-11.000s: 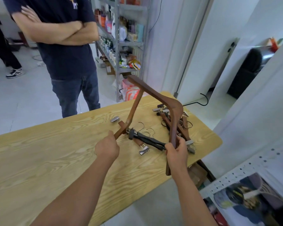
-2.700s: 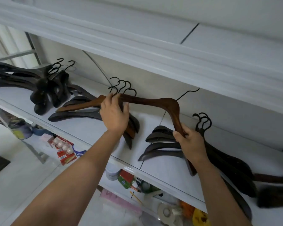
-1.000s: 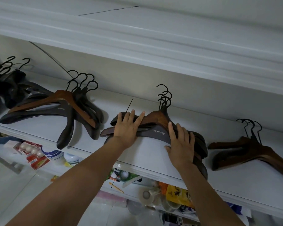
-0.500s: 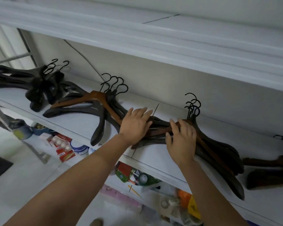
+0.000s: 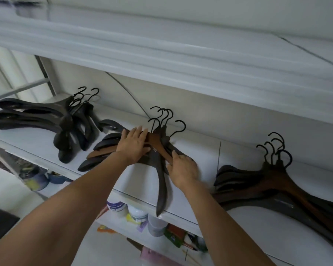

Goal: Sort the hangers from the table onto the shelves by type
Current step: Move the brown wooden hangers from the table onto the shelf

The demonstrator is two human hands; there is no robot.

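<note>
We press our left hand (image 5: 134,145) flat, fingers spread, on the brown hanger (image 5: 156,144) atop the middle pile on the white shelf (image 5: 204,156), probably to square it with the stack. Our right hand (image 5: 183,168) curls loosely over its lower arm. Left of this pile lie black hangers (image 5: 46,120).

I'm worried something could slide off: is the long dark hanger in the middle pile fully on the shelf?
Not fully. The dark hanger lies flat, but its lower arm tip pokes past the shelf front edge.
</note>
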